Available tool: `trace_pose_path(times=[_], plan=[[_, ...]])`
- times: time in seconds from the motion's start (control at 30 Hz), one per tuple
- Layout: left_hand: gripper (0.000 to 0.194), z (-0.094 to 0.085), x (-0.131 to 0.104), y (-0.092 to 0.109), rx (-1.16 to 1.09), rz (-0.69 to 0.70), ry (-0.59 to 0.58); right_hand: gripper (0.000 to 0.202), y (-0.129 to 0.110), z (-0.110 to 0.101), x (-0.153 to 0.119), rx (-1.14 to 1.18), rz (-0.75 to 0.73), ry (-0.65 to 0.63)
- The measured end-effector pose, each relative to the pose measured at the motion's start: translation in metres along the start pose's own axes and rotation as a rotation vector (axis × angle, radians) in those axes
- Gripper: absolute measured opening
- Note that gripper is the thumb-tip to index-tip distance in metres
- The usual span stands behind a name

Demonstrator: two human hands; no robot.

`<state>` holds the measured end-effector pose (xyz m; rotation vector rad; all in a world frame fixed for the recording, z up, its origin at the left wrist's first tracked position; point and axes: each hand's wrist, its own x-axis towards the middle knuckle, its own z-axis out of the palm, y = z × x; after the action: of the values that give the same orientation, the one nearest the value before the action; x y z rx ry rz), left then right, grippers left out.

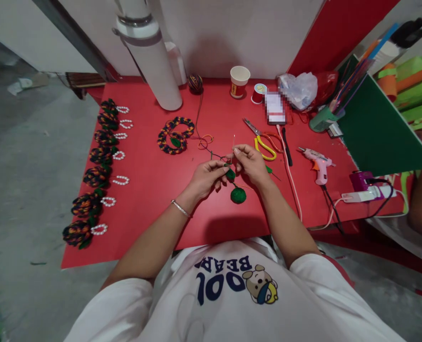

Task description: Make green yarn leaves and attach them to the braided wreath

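Observation:
My left hand (211, 176) is closed, its thumb and fingers pinching a small dark green yarn piece (230, 174). My right hand (250, 161) grips a thin upright needle (234, 141) between thumb and forefinger, close to that piece. A round green yarn ball (238, 195) lies just below the hands on the red table (139, 237). Dark yarn runs from my fingers up to a multicoloured yarn ball (195, 83). Left of my hands rests a braided multicoloured yarn loop (175, 136) with a green leaf. By my right wrist lies a small green-handled tool (269, 169).
Yellow-and-orange-handled scissors (265, 148), a blurred phone (275, 108) on a cable and a pink glue gun (320, 164) lie rightward. A tall white bottle (154, 66) and paper cup (239, 83) stand behind. Several yarn bundles with beaded loops (97, 176) line the left edge.

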<state>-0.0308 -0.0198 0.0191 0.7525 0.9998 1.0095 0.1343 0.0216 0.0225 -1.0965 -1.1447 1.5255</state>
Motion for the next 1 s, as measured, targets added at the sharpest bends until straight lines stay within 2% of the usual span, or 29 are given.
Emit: trace_pose_path(times=[0.17, 0.33, 0.47, 0.6, 0.73, 1.0], plan=[[0.04, -0.002, 0.004, 0.0, -0.028, 0.028, 0.079, 0.05, 0.004, -0.004, 0.0, -0.16, -0.017, 0.071], [0.039, -0.003, 0.007, 0.002, -0.087, 0.056, 0.172, 0.041, -0.002, -0.002, -0.01, -0.293, 0.106, -0.126], [0.039, -0.002, 0.007, 0.005, -0.128, 0.058, 0.21, 0.027, -0.008, 0.003, -0.015, -0.275, 0.159, -0.173], [0.037, 0.0, 0.008, 0.005, -0.139, 0.058, 0.242, 0.026, -0.01, 0.004, -0.016, -0.186, 0.223, -0.231], [0.036, -0.001, 0.008, 0.005, -0.129, 0.048, 0.252, 0.027, -0.009, 0.005, -0.016, -0.164, 0.232, -0.242], [0.036, -0.002, 0.004, 0.007, -0.131, 0.061, 0.182, 0.038, 0.002, 0.005, -0.014, -0.153, 0.176, -0.201]])
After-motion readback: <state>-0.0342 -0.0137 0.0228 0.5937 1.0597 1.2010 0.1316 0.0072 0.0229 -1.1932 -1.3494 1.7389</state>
